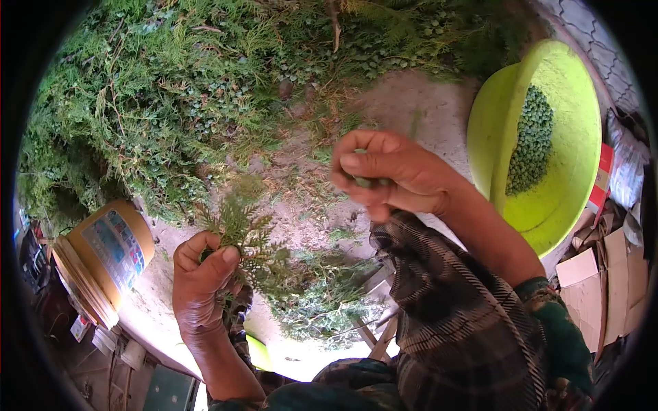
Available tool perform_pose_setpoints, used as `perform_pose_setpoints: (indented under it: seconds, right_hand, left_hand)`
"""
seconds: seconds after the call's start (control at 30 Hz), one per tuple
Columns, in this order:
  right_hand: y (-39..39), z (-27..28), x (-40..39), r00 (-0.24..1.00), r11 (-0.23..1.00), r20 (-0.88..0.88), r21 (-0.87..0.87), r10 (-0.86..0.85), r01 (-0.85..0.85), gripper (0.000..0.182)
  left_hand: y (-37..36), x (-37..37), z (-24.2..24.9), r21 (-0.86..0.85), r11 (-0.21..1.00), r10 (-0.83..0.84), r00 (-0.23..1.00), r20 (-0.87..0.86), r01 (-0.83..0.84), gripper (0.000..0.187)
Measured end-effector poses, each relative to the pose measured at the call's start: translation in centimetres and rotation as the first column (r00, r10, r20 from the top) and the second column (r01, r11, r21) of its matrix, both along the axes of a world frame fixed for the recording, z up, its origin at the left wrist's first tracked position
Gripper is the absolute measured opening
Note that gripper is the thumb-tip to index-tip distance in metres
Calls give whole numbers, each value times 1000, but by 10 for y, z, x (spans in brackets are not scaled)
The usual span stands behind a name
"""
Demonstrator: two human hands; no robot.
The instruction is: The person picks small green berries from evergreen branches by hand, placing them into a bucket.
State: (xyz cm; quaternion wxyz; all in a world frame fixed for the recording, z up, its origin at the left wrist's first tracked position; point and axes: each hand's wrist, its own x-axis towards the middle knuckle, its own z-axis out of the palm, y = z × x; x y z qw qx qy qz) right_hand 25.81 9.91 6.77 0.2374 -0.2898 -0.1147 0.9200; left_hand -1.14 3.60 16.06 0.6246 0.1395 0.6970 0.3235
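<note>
My left hand [205, 277] is closed around a leafy evergreen sprig [250, 250], pinching its stem between thumb and fingers. The sprig's flat, scaly fronds stick up and to the right from the grip. To the right and higher, my right hand [391, 171] is curled with its fingers bent in, slightly blurred. Something small and green [363, 182] shows inside the curled fingers; its kind is not clear. A gap separates the two hands. On the right stands a tilted lime-green basin [569, 157] with many small green cones [533, 140] inside.
A large heap of cut evergreen branches [185, 103] spreads across the back and left. Dry scraps [312, 185] litter the concrete floor. At the left is a yellow bucket [140, 233] with a label. Cardboard [617, 274] leans at the right. Loose greenery [329, 294] lies near my lap.
</note>
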Motion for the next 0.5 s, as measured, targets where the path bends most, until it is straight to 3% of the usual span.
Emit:
perform_pose_setpoints:
  seconds: [0.07, 0.13, 0.2, 0.33, 0.4, 0.47, 0.5]
  right_hand:
    - [-1, -1, -7, 999, 999, -23, -15, -36, 36, 29]
    - [-4, -3, -17, 946, 956, -227, -235, -232, 179, 39]
    - [-5, -6, -19, 944, 956, -236, -236, -232, 177, 44]
    - [-4, -3, -22, 953, 960, -235, -248, -190, 130, 44]
    - [-4, -3, -21, 959, 959, -217, -254, -182, 125, 42]
    - [-4, -6, -11, 995, 998, -75, 1, -69, 69, 33]
    - [4, 26, -1, 959, 984, 271, 173, -81, 34, 25]
  left_hand:
    - [0, 0, -11, 24, 999, -34, 997, 70, 32, 17]
    - [2, 7, -17, 30, 999, 26, 997, 77, -28, 15]
    - [2, 14, -20, 6, 1000, -4, 1000, 0, 4, 12]
    - [-1, 15, -30, -2, 1000, 8, 1000, 1, -8, 9]
    - [-1, 16, -34, 34, 995, 91, 993, 75, -94, 11]
    - [0, 18, -38, 41, 993, 104, 991, 84, -108, 10]
    - [0, 18, -38, 47, 991, 119, 989, 91, -123, 10]
